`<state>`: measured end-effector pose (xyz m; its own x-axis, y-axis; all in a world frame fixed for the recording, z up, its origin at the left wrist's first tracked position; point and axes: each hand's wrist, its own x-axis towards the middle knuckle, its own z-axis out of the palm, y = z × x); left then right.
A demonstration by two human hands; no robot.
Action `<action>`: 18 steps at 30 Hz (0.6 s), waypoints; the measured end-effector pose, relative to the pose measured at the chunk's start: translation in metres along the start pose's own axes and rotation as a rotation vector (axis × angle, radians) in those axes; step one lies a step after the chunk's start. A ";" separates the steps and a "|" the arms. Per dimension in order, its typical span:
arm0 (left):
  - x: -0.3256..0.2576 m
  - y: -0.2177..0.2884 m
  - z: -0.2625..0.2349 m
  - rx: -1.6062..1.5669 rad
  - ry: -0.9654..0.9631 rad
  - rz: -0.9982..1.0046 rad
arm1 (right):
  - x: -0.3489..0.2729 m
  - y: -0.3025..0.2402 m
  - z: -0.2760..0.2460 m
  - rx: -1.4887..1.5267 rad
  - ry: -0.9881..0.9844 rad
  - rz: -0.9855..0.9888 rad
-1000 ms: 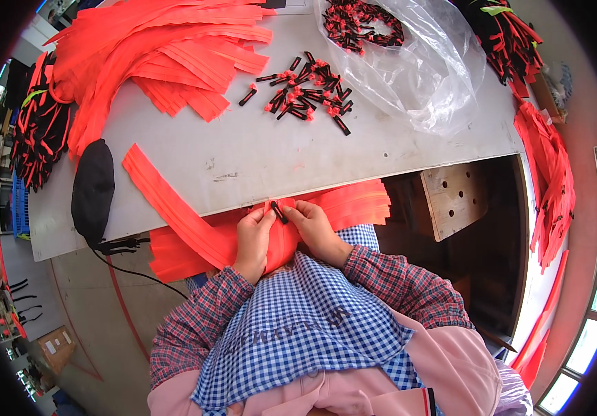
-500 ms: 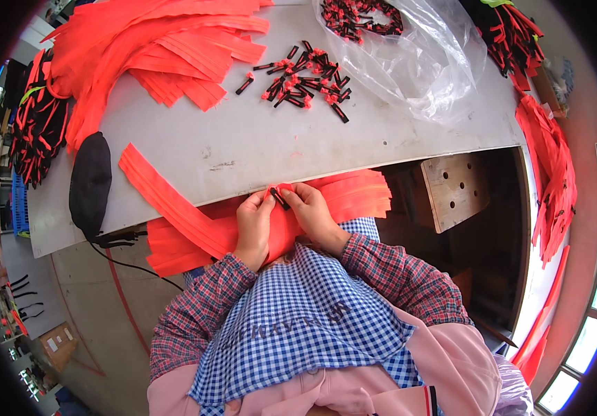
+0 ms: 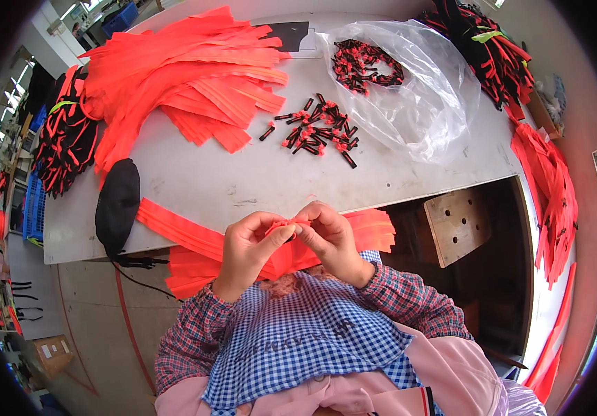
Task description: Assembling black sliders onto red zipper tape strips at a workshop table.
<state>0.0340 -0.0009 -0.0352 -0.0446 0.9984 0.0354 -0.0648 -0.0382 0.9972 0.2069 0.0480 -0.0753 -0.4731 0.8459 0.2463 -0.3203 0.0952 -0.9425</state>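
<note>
Inside clear bag (image 3: 444, 104), black-red clips (image 3: 364, 62)

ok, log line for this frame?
left hand: pinching orange strip | right hand: pinching same strip | over table edge | black clips untouched

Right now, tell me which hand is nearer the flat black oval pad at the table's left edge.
Left. The left hand is just right of the flat black oval pad; the right hand is farther right, beyond it.

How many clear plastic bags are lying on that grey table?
1: the clear plastic bag lies at the far right of the grey table, holding small black-and-red pieces. More could be hidden beneath the orange strip pile.
</note>
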 end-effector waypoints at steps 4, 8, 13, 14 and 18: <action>0.005 0.014 -0.008 0.104 -0.072 -0.085 | -0.001 -0.006 0.012 0.106 0.016 0.088; 0.000 0.020 -0.011 0.094 -0.087 -0.107 | -0.003 -0.010 0.028 0.181 0.100 0.081; 0.001 0.024 -0.020 0.161 -0.048 -0.017 | 0.007 -0.013 0.045 0.285 0.141 0.055; 0.002 0.026 -0.022 0.162 -0.044 -0.016 | 0.011 -0.015 0.047 0.336 0.170 0.113; 0.007 0.042 -0.027 0.118 -0.002 -0.003 | 0.035 -0.029 0.045 0.213 0.069 0.063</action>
<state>0.0035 0.0037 0.0051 -0.0428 0.9986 0.0322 0.0524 -0.0300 0.9982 0.1629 0.0509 -0.0292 -0.4424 0.8814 0.1654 -0.4615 -0.0657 -0.8847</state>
